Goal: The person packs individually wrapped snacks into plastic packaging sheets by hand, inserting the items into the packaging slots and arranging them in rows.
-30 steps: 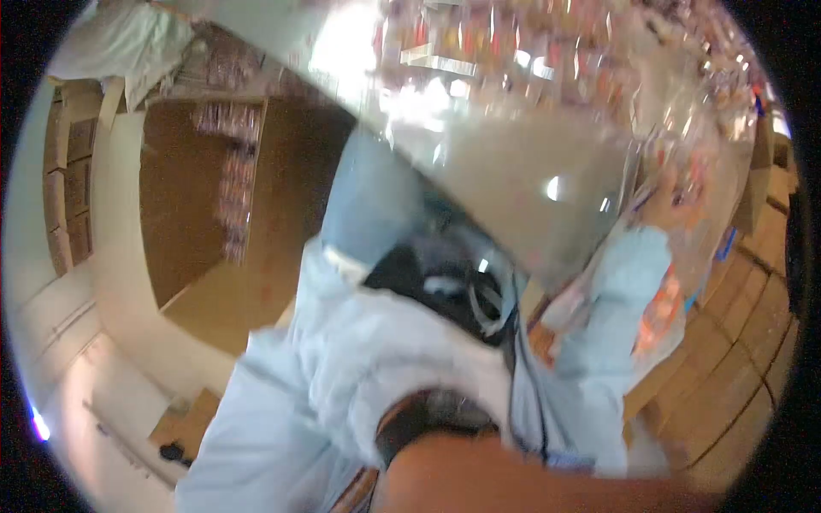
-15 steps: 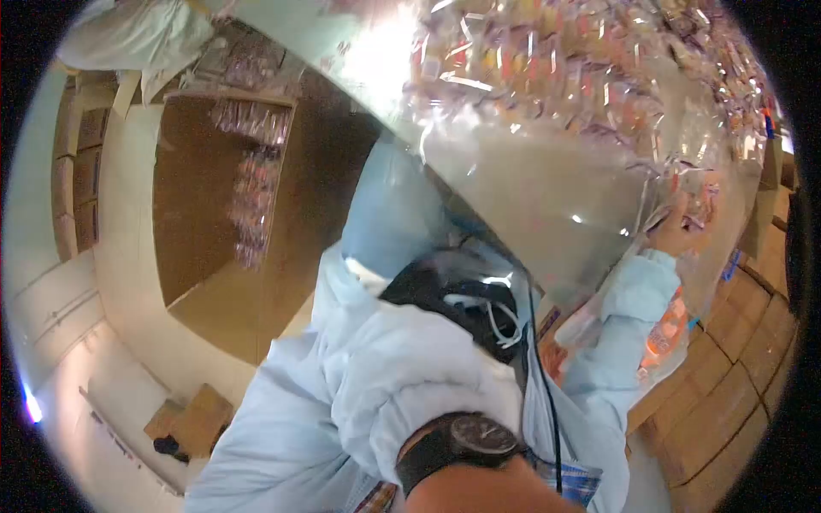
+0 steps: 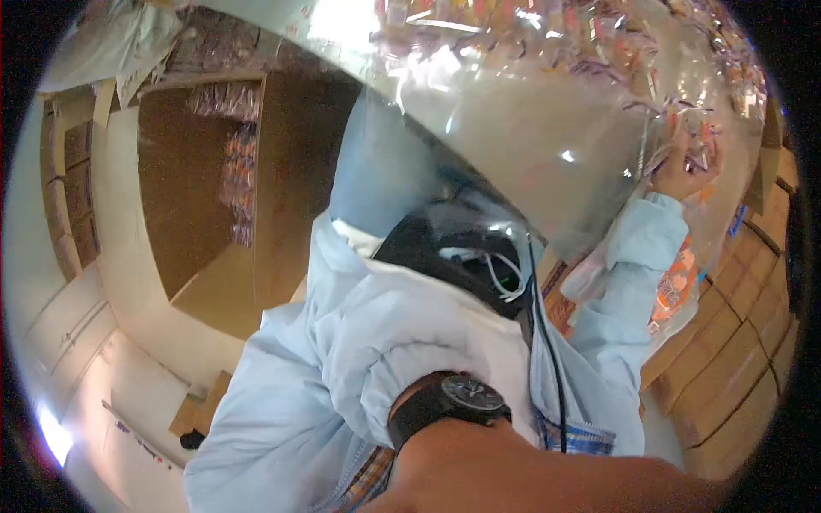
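Close to the camera, my left hand (image 3: 547, 474) crosses the bottom; a black watch (image 3: 457, 400) is on its wrist and its fingers are out of sight. At the right, my right hand (image 3: 682, 175) has its fingers bent against a large clear plastic bag (image 3: 530, 150), which seems gripped, though shiny plastic partly covers the fingers. Many small wrapped packets (image 3: 590, 34) fill the upper part of this bag. Below my right sleeve lies plastic with orange print (image 3: 676, 286).
An open cardboard box (image 3: 192, 188) stands at the left, with a strip of packets (image 3: 239, 179) by its inner side. Stacked brown cartons (image 3: 727, 359) are at the right. A black cable (image 3: 547, 342) hangs down my front.
The packets have shifted upward in view. My right hand now shows beyond its sleeve, higher against the bag. The watch wrist has moved slightly, and more of my left forearm or hand shows.
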### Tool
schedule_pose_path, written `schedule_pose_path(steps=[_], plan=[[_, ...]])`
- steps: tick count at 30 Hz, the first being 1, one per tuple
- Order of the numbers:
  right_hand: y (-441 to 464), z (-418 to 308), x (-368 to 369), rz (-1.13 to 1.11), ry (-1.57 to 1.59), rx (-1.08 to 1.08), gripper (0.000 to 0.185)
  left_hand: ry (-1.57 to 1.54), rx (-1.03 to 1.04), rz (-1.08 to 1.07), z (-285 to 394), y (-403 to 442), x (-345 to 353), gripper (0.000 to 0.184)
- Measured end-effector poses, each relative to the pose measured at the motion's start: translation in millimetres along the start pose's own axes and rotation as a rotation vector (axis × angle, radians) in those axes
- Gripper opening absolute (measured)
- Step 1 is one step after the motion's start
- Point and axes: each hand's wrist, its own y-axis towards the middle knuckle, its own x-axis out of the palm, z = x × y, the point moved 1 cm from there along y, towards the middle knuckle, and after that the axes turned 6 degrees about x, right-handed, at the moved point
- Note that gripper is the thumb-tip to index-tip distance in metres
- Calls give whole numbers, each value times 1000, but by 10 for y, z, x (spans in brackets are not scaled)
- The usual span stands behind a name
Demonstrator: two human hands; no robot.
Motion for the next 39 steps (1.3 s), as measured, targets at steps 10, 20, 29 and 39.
schedule_pose_path(steps=[10, 20, 29, 39], plan=[[89, -54, 21, 12, -80, -50, 66, 314, 22, 293, 422, -409, -776, 13], [40, 30, 87, -20, 27, -43, 78, 266, -69, 253, 456, -351, -768, 14], [-50, -136, 213, -30, 238, 44, 65, 280, -10, 318, 411, -459, -756, 14], [207, 131, 102, -249, 18, 35, 58, 151, 85, 190, 40, -271, -362, 15]])
